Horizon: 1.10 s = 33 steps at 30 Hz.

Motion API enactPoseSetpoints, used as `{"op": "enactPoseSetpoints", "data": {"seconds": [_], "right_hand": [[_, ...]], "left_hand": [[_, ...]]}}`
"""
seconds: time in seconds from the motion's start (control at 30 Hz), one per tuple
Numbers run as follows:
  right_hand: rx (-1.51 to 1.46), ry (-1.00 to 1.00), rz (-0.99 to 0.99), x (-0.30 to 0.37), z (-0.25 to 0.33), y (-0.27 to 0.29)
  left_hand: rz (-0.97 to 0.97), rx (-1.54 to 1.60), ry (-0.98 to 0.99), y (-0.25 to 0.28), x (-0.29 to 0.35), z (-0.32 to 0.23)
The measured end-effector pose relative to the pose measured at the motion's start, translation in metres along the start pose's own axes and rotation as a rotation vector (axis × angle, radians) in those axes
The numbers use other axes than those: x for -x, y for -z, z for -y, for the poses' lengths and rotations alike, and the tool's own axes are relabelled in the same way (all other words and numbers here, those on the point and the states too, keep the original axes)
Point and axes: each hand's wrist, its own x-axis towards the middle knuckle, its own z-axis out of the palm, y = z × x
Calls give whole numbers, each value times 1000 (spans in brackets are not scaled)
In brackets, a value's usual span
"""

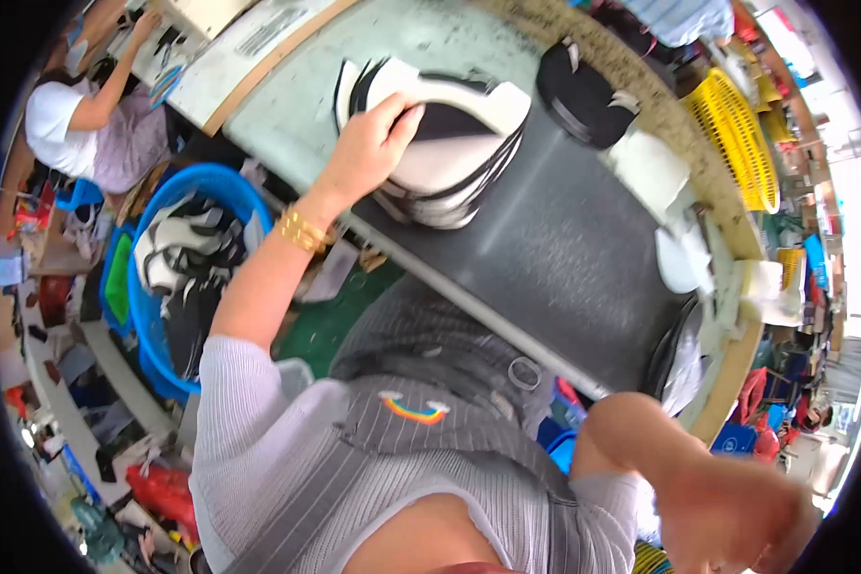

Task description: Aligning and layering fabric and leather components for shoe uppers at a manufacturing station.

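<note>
A stack of curved black-and-white pieces (440, 177), which look like shoe uppers, lies on the dark mat of the workbench. My left hand (378, 143), with gold bracelets at its wrist, reaches over the stack's near left side. Its thumb and fingers close on the white band of the top piece. My right hand (737, 512) is raised at the lower right, away from the bench, and smeared by motion. Its fingers cannot be made out, nor whether anything is in them.
The workbench (555, 249) has a raised rim. Black pieces (584, 96) and white pieces (651, 165) lie along its far side. Left of me stands a blue basket (143, 297) of black-and-white pieces. A person (77, 120) sits at the far left; a yellow basket (732, 134) is far right.
</note>
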Motion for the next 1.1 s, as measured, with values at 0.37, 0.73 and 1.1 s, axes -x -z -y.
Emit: {"op": "enactPoseSetpoints", "data": {"seconds": [0.37, 0.73, 1.1], "right_hand": [[1152, -728, 738, 175, -169, 51], [1697, -1301, 140, 133, -8, 284], [1791, -1776, 445, 163, -111, 389]], "left_hand": [[-665, 235, -252, 32, -86, -78], [651, 190, -647, -117, 56, -97], [354, -94, -73, -297, -72, -52]]}}
